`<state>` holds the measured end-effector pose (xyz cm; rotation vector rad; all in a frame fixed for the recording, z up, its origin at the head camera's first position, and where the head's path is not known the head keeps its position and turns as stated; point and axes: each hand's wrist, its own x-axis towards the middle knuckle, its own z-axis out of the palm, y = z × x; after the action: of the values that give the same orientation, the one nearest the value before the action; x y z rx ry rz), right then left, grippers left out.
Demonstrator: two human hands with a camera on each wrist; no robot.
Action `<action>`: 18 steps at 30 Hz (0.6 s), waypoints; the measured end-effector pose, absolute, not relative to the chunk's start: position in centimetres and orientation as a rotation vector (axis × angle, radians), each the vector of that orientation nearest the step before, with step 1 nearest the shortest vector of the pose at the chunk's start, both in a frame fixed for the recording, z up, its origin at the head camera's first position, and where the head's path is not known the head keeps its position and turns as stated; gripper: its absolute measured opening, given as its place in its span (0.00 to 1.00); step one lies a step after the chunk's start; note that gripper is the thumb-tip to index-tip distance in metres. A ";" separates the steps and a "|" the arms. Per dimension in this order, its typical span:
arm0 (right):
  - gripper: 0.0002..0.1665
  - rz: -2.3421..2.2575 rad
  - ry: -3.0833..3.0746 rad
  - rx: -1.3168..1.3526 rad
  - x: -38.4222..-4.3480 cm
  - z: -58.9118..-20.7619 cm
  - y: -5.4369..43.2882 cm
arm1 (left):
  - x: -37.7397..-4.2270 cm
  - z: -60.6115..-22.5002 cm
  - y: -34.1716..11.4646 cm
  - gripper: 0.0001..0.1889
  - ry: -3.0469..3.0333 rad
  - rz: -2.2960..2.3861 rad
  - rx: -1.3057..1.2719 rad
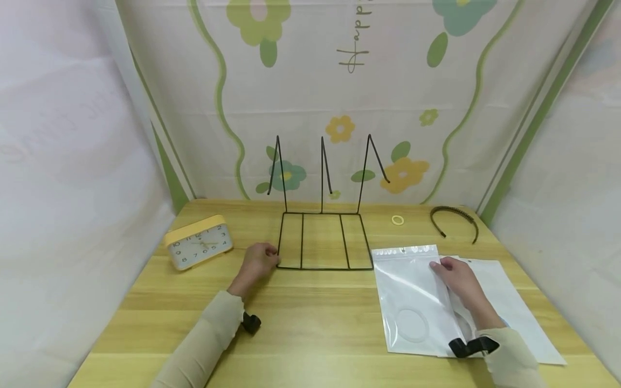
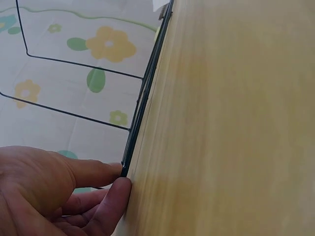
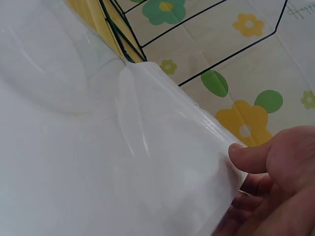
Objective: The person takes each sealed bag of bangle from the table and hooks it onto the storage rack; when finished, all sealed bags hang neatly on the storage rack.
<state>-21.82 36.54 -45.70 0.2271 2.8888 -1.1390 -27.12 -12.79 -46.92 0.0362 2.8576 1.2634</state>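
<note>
A black wire rack (image 1: 322, 240) stands on the wooden table (image 1: 310, 323), its three prongs rising at the back. My left hand (image 1: 259, 261) pinches the rack's front left corner; in the left wrist view, thumb and fingers (image 2: 106, 196) close on the wire (image 2: 142, 105). My right hand (image 1: 458, 277) holds the right edge of a clear zip bag (image 1: 412, 299) lying flat to the rack's right. In the right wrist view my thumb (image 3: 261, 157) presses on the bag's (image 3: 123, 162) edge. A ring shape shows inside the bag (image 1: 412, 325).
A yellow clock (image 1: 199, 241) sits left of the rack. A small yellow ring (image 1: 398, 220) and a dark headband (image 1: 454, 218) lie at the back right. More white bags (image 1: 514, 307) lie under my right hand. Floral cloth walls (image 1: 339, 97) enclose the table.
</note>
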 end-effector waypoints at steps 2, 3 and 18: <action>0.41 -1.183 2.852 0.252 -21.8 -45.6 36.4 | -27.1 -47.0 -12.9 0.14 2.872 1.264 0.038; 0.42 -1.198 2.836 0.271 -21.8 -45.6 36.3 | -27.1 -47.0 -12.9 0.14 2.883 1.260 0.043; 0.31 -1.287 2.928 0.190 -21.9 -40.7 33.6 | -27.4 -47.5 -12.7 0.11 2.892 1.279 0.055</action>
<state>-21.94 33.61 -40.73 0.1900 2.9282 -1.2874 -27.36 -12.72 -47.48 0.0554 2.8917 1.2787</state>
